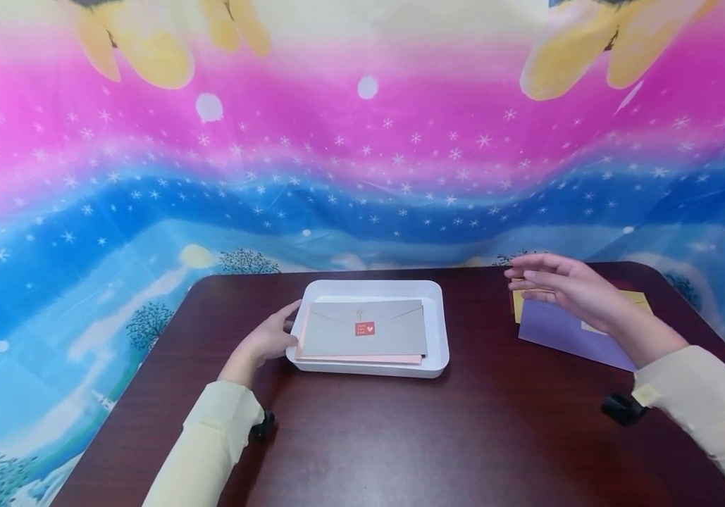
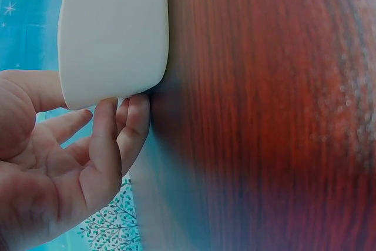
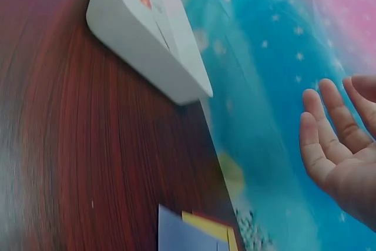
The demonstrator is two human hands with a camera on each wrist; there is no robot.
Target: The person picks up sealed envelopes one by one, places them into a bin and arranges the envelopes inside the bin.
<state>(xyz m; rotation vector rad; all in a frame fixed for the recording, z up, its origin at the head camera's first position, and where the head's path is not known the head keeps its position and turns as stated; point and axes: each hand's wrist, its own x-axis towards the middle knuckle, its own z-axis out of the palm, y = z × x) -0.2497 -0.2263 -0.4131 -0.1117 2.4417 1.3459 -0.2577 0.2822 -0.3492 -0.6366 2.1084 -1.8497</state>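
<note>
A white tray [image 1: 368,370] stands on the table with a grey envelope [image 1: 337,338] on top in it. The envelope bears a red heart sticker [image 1: 365,329], and the edge of a pink envelope [image 1: 375,359] shows beneath. My left hand [image 1: 271,334] grips the tray's left end; in the left wrist view the thumb reaches past the rim and bent fingers [image 2: 106,145] touch the end wall. My right hand [image 1: 568,289] hovers with fingers extended over a purple envelope [image 1: 565,334], holding nothing. A yellow envelope [image 1: 637,301] lies partly under the purple one.
The dark wooden table [image 1: 362,436] has rounded far corners. Behind it hangs a cloth backdrop [image 1: 362,176] in pink and blue with snowflakes. Black wrist devices sit below both cuffs, the right one [image 1: 622,408] near the purple envelope.
</note>
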